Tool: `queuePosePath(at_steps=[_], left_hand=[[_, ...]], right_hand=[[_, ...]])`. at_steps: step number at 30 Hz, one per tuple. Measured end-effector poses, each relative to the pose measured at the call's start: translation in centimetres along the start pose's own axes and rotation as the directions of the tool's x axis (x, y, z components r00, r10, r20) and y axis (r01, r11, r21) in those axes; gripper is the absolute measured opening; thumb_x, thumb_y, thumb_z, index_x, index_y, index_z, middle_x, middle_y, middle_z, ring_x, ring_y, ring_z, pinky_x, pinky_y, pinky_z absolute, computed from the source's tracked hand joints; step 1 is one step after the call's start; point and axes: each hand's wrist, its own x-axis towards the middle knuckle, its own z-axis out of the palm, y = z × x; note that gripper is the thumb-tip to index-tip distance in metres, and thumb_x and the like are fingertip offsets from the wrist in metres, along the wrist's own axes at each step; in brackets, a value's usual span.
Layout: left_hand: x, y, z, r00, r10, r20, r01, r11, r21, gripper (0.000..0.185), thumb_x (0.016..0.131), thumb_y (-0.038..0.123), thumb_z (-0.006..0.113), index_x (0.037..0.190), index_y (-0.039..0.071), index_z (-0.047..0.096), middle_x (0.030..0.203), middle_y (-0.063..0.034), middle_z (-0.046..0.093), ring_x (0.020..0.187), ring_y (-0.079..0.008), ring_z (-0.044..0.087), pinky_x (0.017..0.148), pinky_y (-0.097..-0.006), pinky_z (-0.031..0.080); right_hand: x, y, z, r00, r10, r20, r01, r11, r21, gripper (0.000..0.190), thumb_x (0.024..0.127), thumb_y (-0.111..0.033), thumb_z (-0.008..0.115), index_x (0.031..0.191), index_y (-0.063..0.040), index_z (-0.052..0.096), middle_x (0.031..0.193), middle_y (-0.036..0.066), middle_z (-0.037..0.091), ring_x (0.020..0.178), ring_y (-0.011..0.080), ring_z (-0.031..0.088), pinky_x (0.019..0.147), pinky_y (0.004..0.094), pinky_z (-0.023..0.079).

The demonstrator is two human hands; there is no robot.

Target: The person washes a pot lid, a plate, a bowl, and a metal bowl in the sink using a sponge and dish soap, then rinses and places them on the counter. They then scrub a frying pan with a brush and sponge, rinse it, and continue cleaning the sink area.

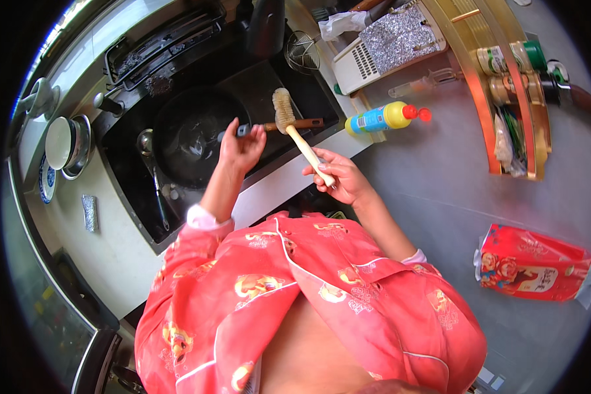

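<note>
My right hand (339,176) grips the pale handle of a scrub brush (283,108), its bristle head raised over the dark sink (276,152). My left hand (244,147) is palm up with fingers apart above the sink, holding nothing. Behind it a large dark wok (197,143) lies in the sink with some water in it. A brown handle (308,124) crosses behind the brush; whether it belongs to the wok cannot be told. A metal ladle (146,143) lies at the sink's left. Just right of the sink, a yellow squeeze bottle (396,114) with a red open cap lies on the counter's edge.
Stacked bowls (61,143), a blue-patterned plate (48,177) and a foil packet (89,213) are on the left counter. A black rack (167,44) and a wire strainer (302,50) sit behind the sink. At right are a jar-filled shelf (482,123) and a red package (534,263).
</note>
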Motion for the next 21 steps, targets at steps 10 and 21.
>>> queuePosePath(at_steps=[10,21], left_hand=[[-8.4,3.3,-12.7,0.958,0.183,-0.220,-0.142,0.972,0.190,0.032,0.095,0.032,0.046,0.081,0.003,0.048,0.062,0.0003,0.042,0.046,-0.0072,0.034,0.038,-0.0198,0.026],[-13.3,7.9,-15.7,0.969,0.066,-0.239,0.013,0.949,0.315,0.024,0.095,0.026,0.044,0.083,0.006,0.042,0.064,-0.0010,0.047,0.043,-0.0051,0.031,0.034,-0.0171,0.021]], right_hand=[[3.6,6.7,3.3,0.972,0.063,-0.226,-0.130,0.945,-0.300,0.036,0.088,-0.014,0.053,0.123,-0.006,0.046,0.074,0.006,0.056,0.045,0.0044,0.039,0.036,0.0184,0.026],[11.9,7.0,-2.7,0.897,-0.441,-0.036,0.065,0.212,-0.975,0.035,0.086,-0.017,0.057,0.119,-0.005,0.057,0.072,0.002,0.061,0.058,0.0093,0.054,0.053,0.0247,0.044]])
